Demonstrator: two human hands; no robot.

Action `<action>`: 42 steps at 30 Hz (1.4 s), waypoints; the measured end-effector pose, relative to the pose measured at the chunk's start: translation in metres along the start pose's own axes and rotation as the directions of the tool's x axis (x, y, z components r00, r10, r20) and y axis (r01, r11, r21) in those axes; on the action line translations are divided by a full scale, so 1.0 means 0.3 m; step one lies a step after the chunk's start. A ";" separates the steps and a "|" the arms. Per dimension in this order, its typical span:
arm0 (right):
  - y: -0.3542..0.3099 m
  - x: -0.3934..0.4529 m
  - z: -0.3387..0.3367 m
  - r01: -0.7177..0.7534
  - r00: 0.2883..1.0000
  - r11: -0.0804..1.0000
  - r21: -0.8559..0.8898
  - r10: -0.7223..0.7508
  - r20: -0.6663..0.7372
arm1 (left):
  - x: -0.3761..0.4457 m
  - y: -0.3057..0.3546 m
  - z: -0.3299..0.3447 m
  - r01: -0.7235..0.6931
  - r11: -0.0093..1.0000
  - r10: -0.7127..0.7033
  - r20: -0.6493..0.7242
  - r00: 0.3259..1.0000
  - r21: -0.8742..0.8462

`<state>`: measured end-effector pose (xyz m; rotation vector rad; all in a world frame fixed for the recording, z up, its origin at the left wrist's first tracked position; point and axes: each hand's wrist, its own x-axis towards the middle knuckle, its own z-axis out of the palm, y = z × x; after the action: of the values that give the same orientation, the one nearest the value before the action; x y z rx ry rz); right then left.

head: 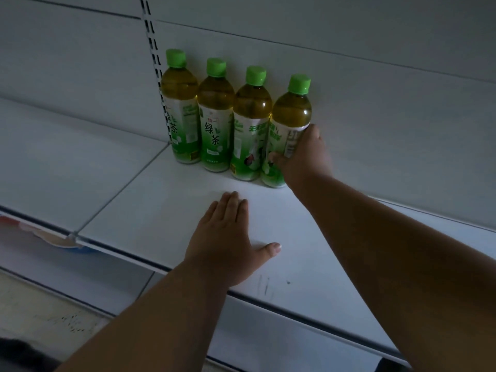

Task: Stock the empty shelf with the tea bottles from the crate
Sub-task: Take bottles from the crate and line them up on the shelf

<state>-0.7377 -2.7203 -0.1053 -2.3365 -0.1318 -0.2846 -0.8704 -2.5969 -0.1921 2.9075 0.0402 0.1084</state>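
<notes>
Right hand (303, 154) gripped the fourth tea bottle (288, 130), standing upright on the white shelf (161, 210) at the right end of a row, touching the third bottle (251, 124). Left hand (228, 237) lay flat, fingers straight, on the shelf in front of the row.

2 bare forearms, no visible sleeves
</notes>
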 end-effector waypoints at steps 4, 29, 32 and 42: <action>0.024 -0.008 0.004 -0.006 1.000 1.000 -0.015 0.006 0.023 | 0.007 -0.005 0.006 -0.004 1.000 0.004 0.004 1.000 -0.017; -0.646 -1.253 0.225 0.914 0.059 0.310 0.262 -0.741 0.669 | -1.439 -0.464 -0.318 0.781 0.625 -0.769 -0.159 0.619 0.018; -0.690 -1.368 0.335 0.925 -0.071 0.205 0.321 -0.735 0.674 | -1.567 -0.489 -0.262 0.848 0.529 -0.837 -0.147 0.526 0.026; -0.687 -1.416 0.788 0.903 -0.271 0.156 0.400 -0.513 0.814 | -1.574 -0.686 -0.007 0.916 0.399 -0.916 -0.060 0.396 -0.039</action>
<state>-1.1477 -2.4112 -0.2284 -2.0238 -2.4981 0.4838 -1.3451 -2.4130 -0.2706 2.4029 1.6396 0.0086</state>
